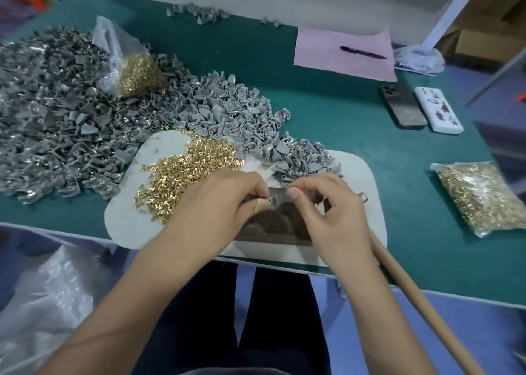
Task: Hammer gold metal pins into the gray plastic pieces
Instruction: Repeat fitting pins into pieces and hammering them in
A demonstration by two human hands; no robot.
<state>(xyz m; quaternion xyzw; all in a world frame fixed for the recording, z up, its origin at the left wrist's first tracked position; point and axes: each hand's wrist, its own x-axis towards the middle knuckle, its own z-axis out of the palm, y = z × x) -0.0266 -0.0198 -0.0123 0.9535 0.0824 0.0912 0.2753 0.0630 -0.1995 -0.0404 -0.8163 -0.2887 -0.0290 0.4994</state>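
Gray piece (pixel 273 198): small, pinched between both hands over a dark metal block (pixel 273 226), on the pale mat (pixel 367 181).
Left hand (pixel 219 201): fingers curled, thumb and fingertips pinching at the piece's left edge; whether it also holds a pin cannot be told.
Right hand (pixel 327 206): fingers curled, pinching the piece's right side; a wooden handle (pixel 421 300) runs under the wrist.
Loose pins (pixel 182 172): gold heap on the mat, just left of the hands.
Gray pieces (pixel 222 110): big pile behind the mat, spilling onto it.
Open bag (pixel 133 70): pins inside, standing on the pile.
Sealed bag (pixel 481 195): pins, well to the right.
Farther right: two phones (pixel 404 107), pink paper (pixel 341 58) with pen (pixel 363 52).
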